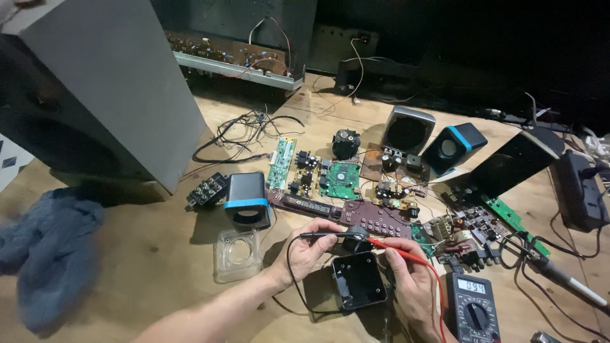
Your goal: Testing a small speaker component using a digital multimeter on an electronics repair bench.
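Observation:
My left hand (306, 252) pinches a black test probe (325, 235) whose tip points right at a small dark round part (356, 239). My right hand (410, 279) grips a red test probe (395, 251) aimed left at the same part. Both probes meet above an open black plastic casing (359, 280) lying between my hands. The red lead runs down toward a dark multimeter (473, 309) with a lit display and a round dial, at my right wrist.
Several bare circuit boards (338, 180) lie across the wooden table. Small speakers (247, 199), (452, 147), (406, 131), a clear plastic cover (238, 255), a blue cloth (54, 253), a large grey speaker cabinet (108, 89) and a soldering iron (565, 279) surround them.

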